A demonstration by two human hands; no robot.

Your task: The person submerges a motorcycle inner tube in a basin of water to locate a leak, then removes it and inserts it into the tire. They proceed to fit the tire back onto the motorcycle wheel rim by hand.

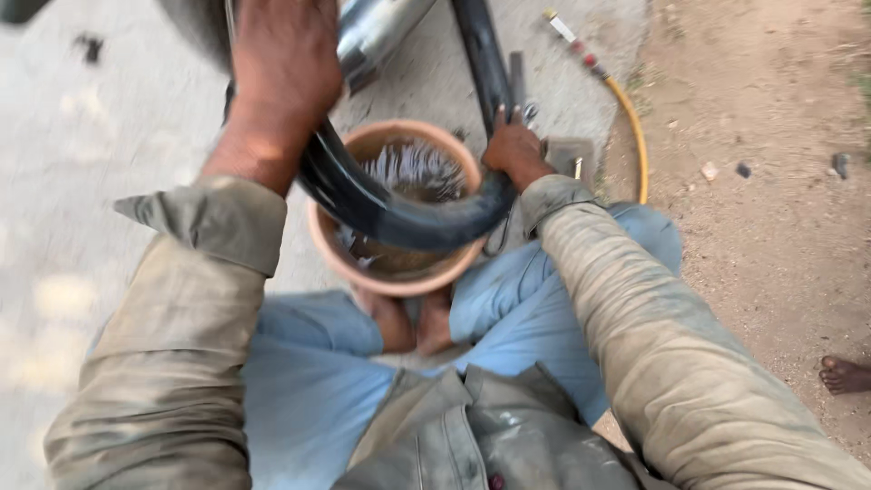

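A black rubber tube (399,213) was held bent down into a clay bowl (337,259) of water. The left hand (283,68) was clamped around one side, the right hand (513,150) gripped the other, keeping the curve submerged.

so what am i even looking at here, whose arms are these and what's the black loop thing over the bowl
This single picture comes from a camera worn on a person's head, looking down, so the arms are their own. They squat on pale ground with a clay-coloured basin of water between their bare feet. Both hands hold a black rubber tube bent across the basin: the left hand has its grip on the upper stretch, the right hand presses the other end by the rim. A yellow hose lies on the dirt to the right, and another person's bare foot shows at the edge.
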